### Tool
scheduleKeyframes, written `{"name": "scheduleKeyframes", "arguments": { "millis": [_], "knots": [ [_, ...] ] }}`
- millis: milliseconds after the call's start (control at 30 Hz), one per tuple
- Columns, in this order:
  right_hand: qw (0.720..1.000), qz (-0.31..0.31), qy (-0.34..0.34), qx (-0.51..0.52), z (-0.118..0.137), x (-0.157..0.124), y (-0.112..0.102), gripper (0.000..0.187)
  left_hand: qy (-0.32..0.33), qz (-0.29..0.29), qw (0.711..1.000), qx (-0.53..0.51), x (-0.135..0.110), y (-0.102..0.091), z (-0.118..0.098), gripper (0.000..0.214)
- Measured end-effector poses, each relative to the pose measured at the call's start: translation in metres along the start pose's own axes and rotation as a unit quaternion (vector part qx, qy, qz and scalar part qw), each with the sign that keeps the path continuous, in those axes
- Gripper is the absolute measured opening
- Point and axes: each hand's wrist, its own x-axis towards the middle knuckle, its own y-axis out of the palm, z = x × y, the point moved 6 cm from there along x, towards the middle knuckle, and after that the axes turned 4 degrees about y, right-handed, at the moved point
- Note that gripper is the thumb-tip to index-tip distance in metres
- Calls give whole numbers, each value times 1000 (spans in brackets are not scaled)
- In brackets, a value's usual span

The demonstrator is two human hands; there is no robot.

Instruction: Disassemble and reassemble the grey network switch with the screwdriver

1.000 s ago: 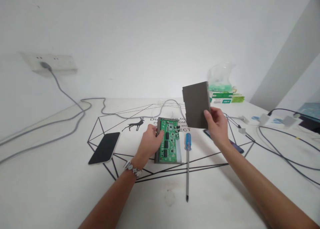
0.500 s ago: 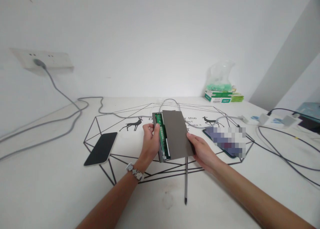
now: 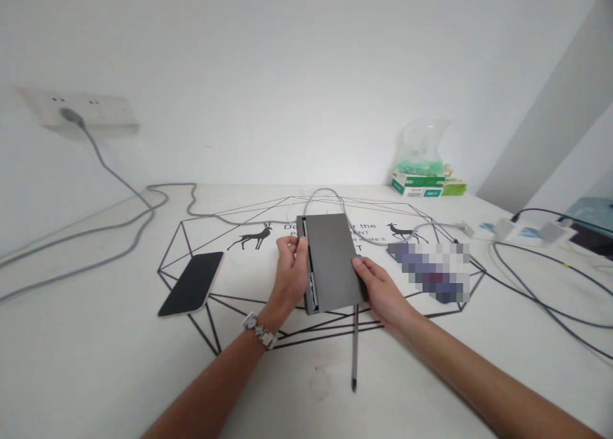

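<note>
A grey cover plate [image 3: 332, 260] lies over a grey case that holds a green circuit board [image 3: 311, 285]; only a thin strip of the board shows along the left side. My left hand [image 3: 291, 276] grips the case's left edge, fingers curled round it. My right hand [image 3: 378, 289] presses on the cover's right edge near its front corner. A screwdriver [image 3: 354, 346] lies on the white table just in front of the case; its handle is hidden under my right hand and the cover.
A black phone [image 3: 191, 284] lies face down to the left. A second phone, blurred [image 3: 431, 271], lies to the right. Grey cables [image 3: 138, 225] run from a wall socket [image 3: 79, 113]. Green boxes and a plastic bag [image 3: 421, 170] stand at the back right; more cables and adapters [image 3: 531, 231] lie far right.
My right hand brought the grey cover down from the air onto the case, and it now covers nearly the whole circuit board. My left hand stayed on the case's left edge.
</note>
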Motion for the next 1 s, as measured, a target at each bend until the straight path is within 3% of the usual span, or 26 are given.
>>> {"name": "scheduleKeyframes", "arguments": {
  "millis": [567,733,800,867,900,1000],
  "knots": [
    [998,55,9,-9,12,-12,15,43,19,-12,999,48,-4,-2,-4,24],
    [988,151,20,-18,23,-26,29,68,25,-32,999,34,4,-9,-6,27],
    [988,153,4,-3,28,-28,29,71,30,12,998,54,13,-13,-8,29],
    [992,123,-12,3,32,-27,24,71,22,125,986,112,21,-14,-8,31],
    [994,105,-18,3,34,-26,21,71,34,169,971,166,25,-17,-9,31],
    [997,64,-30,-3,37,-22,13,73,95,223,908,343,34,-35,-12,22]
  ]
}}
